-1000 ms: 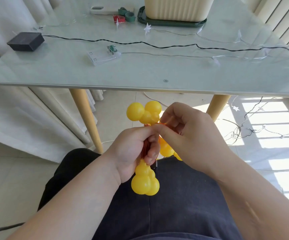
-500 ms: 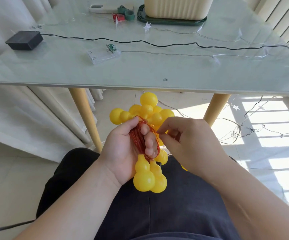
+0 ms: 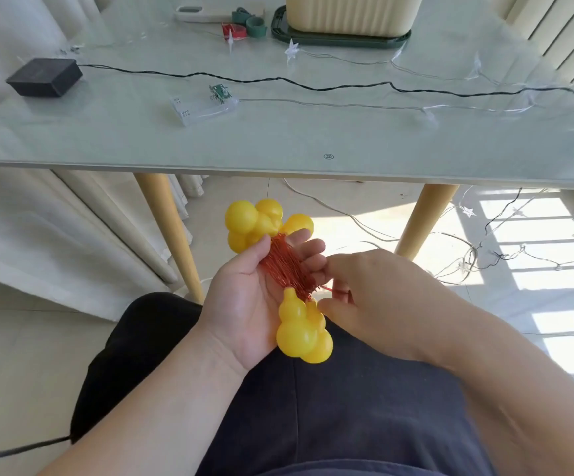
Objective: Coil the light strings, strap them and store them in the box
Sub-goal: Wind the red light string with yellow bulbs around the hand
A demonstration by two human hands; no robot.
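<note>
A pale glass desk (image 3: 278, 139) on yellow wooden legs fills the upper view, with white curtains to the left and sunlit floor tiles below it. On the desk lie a black battery box (image 3: 44, 77) with a dark wire (image 3: 313, 85) running right, a clear battery holder (image 3: 203, 108) with a thin clear star light string (image 3: 347, 105), red and green straps (image 3: 244, 25) near the far edge, and a cream ribbed box (image 3: 350, 13) standing on a dark green lid. Below the desk edge, over the person's dark lap, the left hand (image 3: 244, 304) lies palm up, its grip loosely curled around a coiled bundle of red wire (image 3: 287, 269); clusters of yellow gourd-shaped lights (image 3: 301, 333) stick out at the top and bottom of the bundle. The right hand (image 3: 375, 300) sits just beside it, its thumb and forefinger pinching the loose red wire end at the lower side of the bundle. More light strings lie tangled on the floor (image 3: 484, 259) at right.
</note>
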